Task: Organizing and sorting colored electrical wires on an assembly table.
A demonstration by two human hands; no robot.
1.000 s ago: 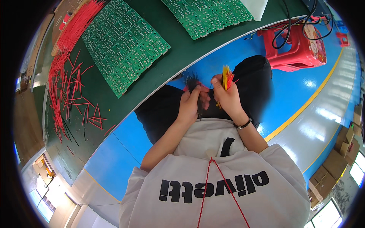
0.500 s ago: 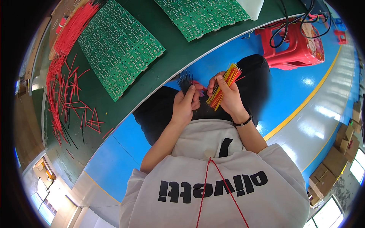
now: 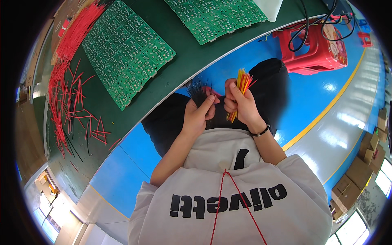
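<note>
My right hand [image 3: 240, 103] is closed around a bundle of yellow and red wires [image 3: 242, 83] that sticks up out of the fist. My left hand [image 3: 197, 113] pinches a bundle of thin black wires [image 3: 199, 90] between thumb and fingers. Both hands are held close together over my lap, just below the edge of the green table [image 3: 179, 69]. A dark bead bracelet [image 3: 259, 131] circles my right wrist.
Two green circuit board panels [image 3: 126, 49] [image 3: 216, 16] lie on the green table. Loose red and black wires [image 3: 69, 102] are scattered at its left end. A red plastic stool [image 3: 318, 49] with black cables stands on the blue floor. Cardboard boxes [image 3: 359, 171] are at the right.
The yellow and red bundle has swung from tilted to more upright in my right hand. My left hand now pinches the black wires higher up.
</note>
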